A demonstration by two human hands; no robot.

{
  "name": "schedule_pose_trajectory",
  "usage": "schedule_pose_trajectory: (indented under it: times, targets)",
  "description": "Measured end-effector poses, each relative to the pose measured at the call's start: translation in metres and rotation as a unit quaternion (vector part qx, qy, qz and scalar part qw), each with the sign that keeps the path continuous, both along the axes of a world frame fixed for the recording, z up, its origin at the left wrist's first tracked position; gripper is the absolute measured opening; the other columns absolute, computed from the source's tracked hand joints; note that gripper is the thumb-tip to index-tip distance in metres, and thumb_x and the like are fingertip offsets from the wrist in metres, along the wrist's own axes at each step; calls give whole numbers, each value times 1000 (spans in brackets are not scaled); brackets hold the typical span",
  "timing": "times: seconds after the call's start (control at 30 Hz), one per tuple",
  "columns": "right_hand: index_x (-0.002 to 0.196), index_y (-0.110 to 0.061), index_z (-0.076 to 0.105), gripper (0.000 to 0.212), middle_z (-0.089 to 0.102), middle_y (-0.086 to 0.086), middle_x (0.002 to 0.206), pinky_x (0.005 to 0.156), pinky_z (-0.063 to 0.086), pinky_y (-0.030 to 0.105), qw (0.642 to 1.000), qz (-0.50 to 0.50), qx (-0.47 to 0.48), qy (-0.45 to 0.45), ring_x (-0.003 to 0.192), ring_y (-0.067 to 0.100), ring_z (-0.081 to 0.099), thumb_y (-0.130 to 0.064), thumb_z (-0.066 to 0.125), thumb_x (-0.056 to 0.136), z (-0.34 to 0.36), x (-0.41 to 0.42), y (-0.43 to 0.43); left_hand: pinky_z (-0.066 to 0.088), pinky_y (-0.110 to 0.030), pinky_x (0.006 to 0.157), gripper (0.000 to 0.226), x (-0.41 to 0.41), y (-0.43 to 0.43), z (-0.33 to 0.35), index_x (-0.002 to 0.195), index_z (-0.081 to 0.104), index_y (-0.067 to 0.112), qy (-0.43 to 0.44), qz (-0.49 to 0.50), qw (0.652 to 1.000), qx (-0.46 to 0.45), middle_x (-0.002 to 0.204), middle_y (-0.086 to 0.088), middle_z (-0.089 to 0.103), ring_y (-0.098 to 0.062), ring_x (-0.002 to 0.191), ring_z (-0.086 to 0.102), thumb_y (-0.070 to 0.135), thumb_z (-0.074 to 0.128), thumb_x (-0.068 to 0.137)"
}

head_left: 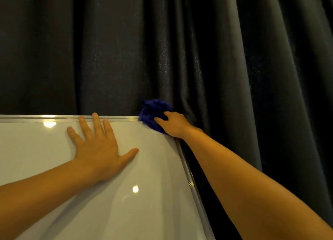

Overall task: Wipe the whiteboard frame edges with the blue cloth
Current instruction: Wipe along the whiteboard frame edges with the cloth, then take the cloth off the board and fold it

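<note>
Glossy whiteboard [144, 212] bears splayed left hand [98, 153]; right hand [173, 125] clutches crumpled blue cloth [153, 111] on metal frame [188, 174].

whiteboard [54, 167]: glossy white, silver frame [36, 118] on top and right edges | left hand [97, 149] flat just under the top edge, fingers spread, tips on the frame | blue cloth [151, 113] bunched on the top-right corner, right hand [175, 125] gripping it
</note>
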State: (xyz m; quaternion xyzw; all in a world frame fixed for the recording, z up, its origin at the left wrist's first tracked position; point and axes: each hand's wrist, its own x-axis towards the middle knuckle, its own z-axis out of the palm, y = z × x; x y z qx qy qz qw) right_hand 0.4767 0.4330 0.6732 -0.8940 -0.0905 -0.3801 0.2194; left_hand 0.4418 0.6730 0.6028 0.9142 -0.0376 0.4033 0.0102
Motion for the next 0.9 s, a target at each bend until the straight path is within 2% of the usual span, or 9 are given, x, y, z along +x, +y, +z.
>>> schedule_pose_trajectory:
  times: [0.13,0.27,0.33,0.43,0.57,0.7,0.77,0.83,0.9]
  targets:
    - [114,-24,67,43,69,7,114,84,50,34,999,-12,-26,39,96,23,63,-57,63,88,30,-12,-17,-6,-70,113,134,-6,0,-2,152,-21,9,-3,-4,1000,8,159,-21,-30,-51,144,-24,93,-19,47]
    - [100,-23,72,26,73,6,98,83,57,40,995,68,52,50,92,25,68,-45,72,86,19,-22,-40,-6,-66,115,130,-15,3,-8,151,-24,13,-11,-8,1000,19,157,-17,-35,-47,144,-27,92,-20,48]
    - [99,-17,72,26,73,9,90,67,61,40,985,100,134,40,81,25,70,-41,70,89,4,-20,-49,-6,-65,117,128,-16,4,-12,151,-24,14,-21,-12,999,28,157,-16,-35,-46,144,-28,92,-22,50]
    - [83,-13,67,39,67,7,65,40,52,29,977,58,191,77,48,20,64,-51,63,91,-3,-25,-52,-7,-65,118,124,-20,2,-12,151,-24,16,-20,-12,999,23,158,-15,-35,-45,144,-29,91,-21,53]
    - [70,-13,59,43,61,6,60,46,47,29,991,-53,27,116,50,21,58,-51,66,89,-1,-53,-48,-7,-65,117,124,-26,7,-5,152,-22,15,-5,-6,1000,23,159,-16,-32,-46,145,-25,92,-14,55]
    - [85,-17,71,36,69,3,82,45,50,25,889,-146,-248,356,66,20,64,-53,73,82,-6,-121,-23,-4,-66,118,124,-40,17,7,154,-17,17,73,-7,997,27,161,-14,-29,-46,146,-22,93,6,60]
    - [96,-18,74,39,72,7,92,53,57,28,895,-134,-245,348,74,22,67,-54,72,82,-6,-151,-5,-1,-65,117,116,-56,11,13,157,-4,23,130,-56,990,17,165,-9,-18,-44,149,-16,92,18,67]
    - [90,-27,75,28,74,3,87,59,58,31,928,-88,-182,312,75,21,69,-53,74,80,-2,-182,17,11,-56,119,110,-81,1,17,156,15,28,193,-196,961,-35,167,-4,9,-36,152,7,92,26,68]
    - [91,-30,75,20,75,0,85,63,59,30,943,-32,-116,309,75,19,71,-48,75,81,6,-208,41,35,-41,109,104,-108,1,17,150,35,30,271,-375,878,-125,156,5,39,-22,138,41,89,41,64]
